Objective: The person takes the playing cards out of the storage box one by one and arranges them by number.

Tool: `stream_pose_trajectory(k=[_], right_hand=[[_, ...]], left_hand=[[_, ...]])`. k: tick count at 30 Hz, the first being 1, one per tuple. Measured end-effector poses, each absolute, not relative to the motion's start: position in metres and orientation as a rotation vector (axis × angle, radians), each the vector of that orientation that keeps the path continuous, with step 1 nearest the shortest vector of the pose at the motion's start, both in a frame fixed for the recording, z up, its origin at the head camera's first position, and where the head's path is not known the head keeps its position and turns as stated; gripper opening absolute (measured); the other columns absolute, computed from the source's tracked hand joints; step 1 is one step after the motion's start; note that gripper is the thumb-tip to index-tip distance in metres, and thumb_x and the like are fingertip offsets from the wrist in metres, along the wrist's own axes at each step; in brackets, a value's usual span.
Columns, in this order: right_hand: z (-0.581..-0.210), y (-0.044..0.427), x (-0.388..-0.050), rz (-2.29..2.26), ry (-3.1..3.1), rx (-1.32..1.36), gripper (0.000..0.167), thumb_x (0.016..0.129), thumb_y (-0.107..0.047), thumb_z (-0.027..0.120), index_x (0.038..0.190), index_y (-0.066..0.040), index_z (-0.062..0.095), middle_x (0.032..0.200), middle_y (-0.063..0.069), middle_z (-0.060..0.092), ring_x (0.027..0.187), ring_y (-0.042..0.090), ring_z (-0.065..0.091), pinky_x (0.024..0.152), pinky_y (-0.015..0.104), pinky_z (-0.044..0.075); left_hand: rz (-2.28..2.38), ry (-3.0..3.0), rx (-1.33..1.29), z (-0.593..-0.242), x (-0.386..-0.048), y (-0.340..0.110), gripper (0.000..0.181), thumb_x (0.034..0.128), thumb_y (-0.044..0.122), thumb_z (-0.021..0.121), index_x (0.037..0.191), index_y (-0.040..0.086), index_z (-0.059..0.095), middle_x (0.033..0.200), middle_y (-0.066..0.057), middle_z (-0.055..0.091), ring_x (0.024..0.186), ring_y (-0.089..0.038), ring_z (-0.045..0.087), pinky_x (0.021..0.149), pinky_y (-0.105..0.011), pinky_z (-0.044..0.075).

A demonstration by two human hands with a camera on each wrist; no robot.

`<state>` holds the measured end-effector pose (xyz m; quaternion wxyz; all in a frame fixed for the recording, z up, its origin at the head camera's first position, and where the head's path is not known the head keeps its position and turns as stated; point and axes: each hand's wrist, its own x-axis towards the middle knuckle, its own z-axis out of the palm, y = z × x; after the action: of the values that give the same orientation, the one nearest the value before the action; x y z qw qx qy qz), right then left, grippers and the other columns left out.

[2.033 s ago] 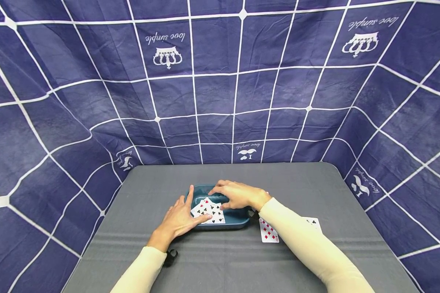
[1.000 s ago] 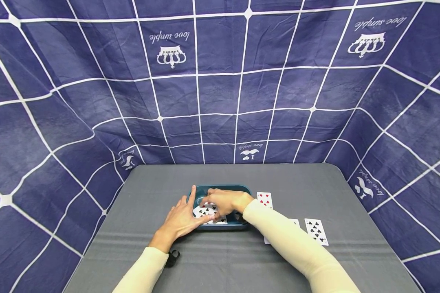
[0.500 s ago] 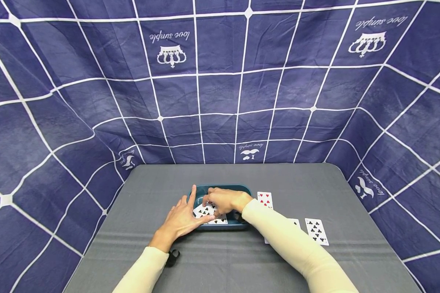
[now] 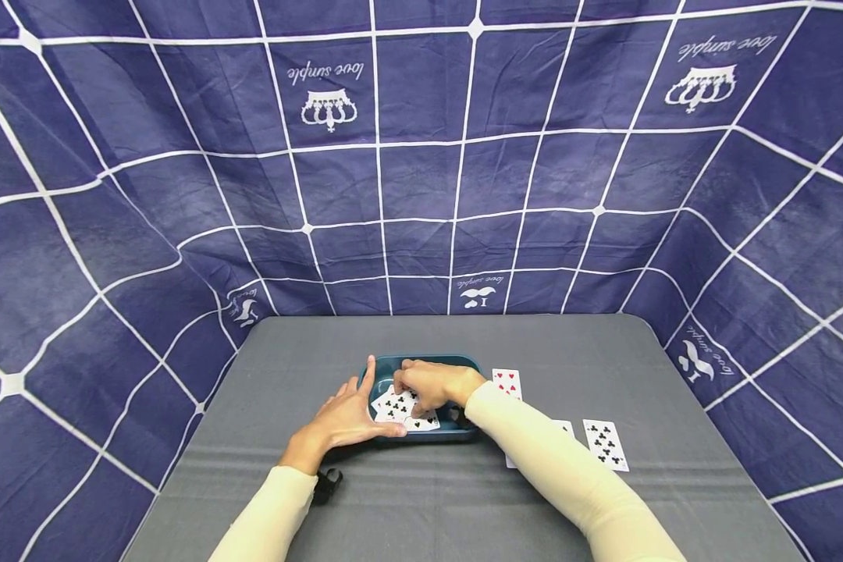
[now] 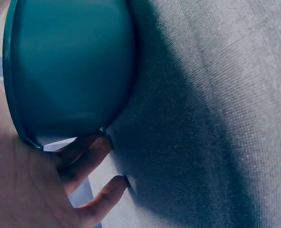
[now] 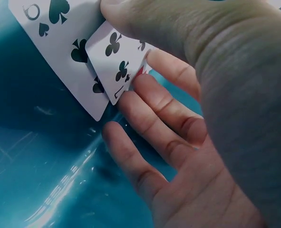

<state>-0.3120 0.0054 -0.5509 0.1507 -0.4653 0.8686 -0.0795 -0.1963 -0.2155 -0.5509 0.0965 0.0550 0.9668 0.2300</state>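
Rests a spread left hand [image 4: 346, 420] against the blue tray [image 4: 435, 437]; inside, right of that hand, pinches a club card [image 4: 395, 406] with the right hand [image 4: 439, 385], over a spade card [image 4: 427, 424]. Shows loose cards [image 4: 606, 445] right of both hands on the surface [image 4: 421, 499], a patterned curtain [image 4: 416, 183] beyond.

Long cream slvs [image 4: 569, 474], blk wrist gear [image 4: 325, 488] vis.

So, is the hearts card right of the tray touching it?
Apart. The head view shows a strip of gray tabletop between the visible part of the hearts card and the teal tray.
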Motion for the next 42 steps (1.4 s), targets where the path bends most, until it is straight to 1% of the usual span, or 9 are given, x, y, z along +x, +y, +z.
stream_pose_trajectory(k=[6, 13, 19, 23, 27, 32, 37, 40, 42], right_hand=[[-0.532, 0.01, -0.301, -0.201, 2.516, -1.319, 0.046, 0.092, -0.027, 0.103, 0.129, -0.017, 0.077, 0.127, 0.0, 0.069, 0.112, 0.012, 0.067, 0.104, 0.029, 0.061], [-0.524, 0.012, -0.294, -0.198, 2.524, -1.306, 0.05, 0.094, -0.025, 0.102, 0.136, -0.016, 0.076, 0.131, 0.0, 0.071, 0.117, 0.012, 0.069, 0.108, 0.029, 0.06], [-0.526, 0.016, -0.295, -0.252, 2.512, -1.316, 0.065, 0.095, -0.025, 0.101, 0.153, -0.021, 0.071, 0.138, 0.003, 0.072, 0.126, 0.016, 0.071, 0.113, 0.035, 0.061], [-0.524, 0.02, -0.295, -0.268, 2.502, -1.337, 0.075, 0.095, -0.025, 0.1, 0.163, -0.027, 0.067, 0.135, 0.002, 0.071, 0.119, 0.013, 0.068, 0.11, 0.034, 0.06], [-0.523, 0.024, -0.296, -0.284, 2.49, -1.35, 0.079, 0.097, -0.025, 0.098, 0.168, -0.031, 0.064, 0.134, 0.002, 0.069, 0.116, 0.012, 0.065, 0.109, 0.034, 0.059], [-0.521, 0.028, -0.297, -0.329, 2.494, -1.365, 0.082, 0.098, -0.025, 0.098, 0.171, -0.031, 0.061, 0.138, 0.004, 0.069, 0.125, 0.018, 0.066, 0.112, 0.039, 0.06], [-0.517, 0.033, -0.295, -0.317, 2.506, -1.376, 0.078, 0.103, -0.029, 0.092, 0.173, -0.034, 0.058, 0.15, 0.004, 0.067, 0.139, 0.025, 0.063, 0.12, 0.049, 0.059], [-0.516, 0.036, -0.295, -0.31, 2.513, -1.397, 0.076, 0.105, -0.032, 0.089, 0.173, -0.037, 0.057, 0.145, 0.002, 0.068, 0.137, 0.024, 0.063, 0.118, 0.048, 0.059], [-0.515, 0.038, -0.296, -0.321, 2.512, -1.428, 0.075, 0.105, -0.032, 0.088, 0.173, -0.036, 0.058, 0.137, 0.003, 0.069, 0.132, 0.024, 0.064, 0.116, 0.047, 0.06]], left_hand=[[0.684, 2.865, 0.149, -0.553, -0.199, -0.216, 0.162, 0.0758, 0.094, 0.087, 0.19, 0.02, 0.0, 0.181, -0.039, 0.039, 0.169, -0.054, 0.045, 0.129, -0.08, 0.042], [0.696, 2.866, 0.133, -0.555, -0.198, -0.216, 0.162, 0.0754, 0.095, 0.087, 0.19, 0.021, 0.0, 0.182, -0.038, 0.039, 0.168, -0.053, 0.046, 0.13, -0.079, 0.04], [0.691, 2.867, 0.123, -0.555, -0.196, -0.216, 0.161, 0.0761, 0.094, 0.087, 0.19, 0.02, 0.001, 0.182, -0.037, 0.04, 0.166, -0.053, 0.048, 0.132, -0.079, 0.038], [0.69, 2.866, 0.12, -0.555, -0.197, -0.215, 0.161, 0.0755, 0.094, 0.087, 0.19, 0.022, 0.0, 0.182, -0.036, 0.04, 0.167, -0.052, 0.047, 0.133, -0.079, 0.037], [0.69, 2.872, 0.123, -0.554, -0.196, -0.215, 0.16, 0.076, 0.093, 0.088, 0.19, 0.022, 0.0, 0.181, -0.037, 0.04, 0.167, -0.052, 0.047, 0.132, -0.079, 0.038], [0.689, 2.877, 0.128, -0.553, -0.196, -0.214, 0.16, 0.0764, 0.092, 0.089, 0.19, 0.021, 0.0, 0.181, -0.038, 0.039, 0.168, -0.053, 0.047, 0.132, -0.079, 0.038], [0.689, 2.869, 0.121, -0.555, -0.197, -0.214, 0.161, 0.0759, 0.093, 0.088, 0.19, 0.022, 0.0, 0.182, -0.039, 0.037, 0.169, -0.054, 0.044, 0.133, -0.081, 0.036], [0.69, 2.863, 0.116, -0.556, -0.197, -0.214, 0.161, 0.0761, 0.093, 0.088, 0.19, 0.023, -0.002, 0.183, -0.04, 0.036, 0.17, -0.056, 0.042, 0.133, -0.082, 0.034], [0.694, 2.862, 0.113, -0.557, -0.197, -0.213, 0.161, 0.0761, 0.093, 0.088, 0.19, 0.024, -0.003, 0.183, -0.04, 0.036, 0.17, -0.056, 0.042, 0.133, -0.082, 0.035]])
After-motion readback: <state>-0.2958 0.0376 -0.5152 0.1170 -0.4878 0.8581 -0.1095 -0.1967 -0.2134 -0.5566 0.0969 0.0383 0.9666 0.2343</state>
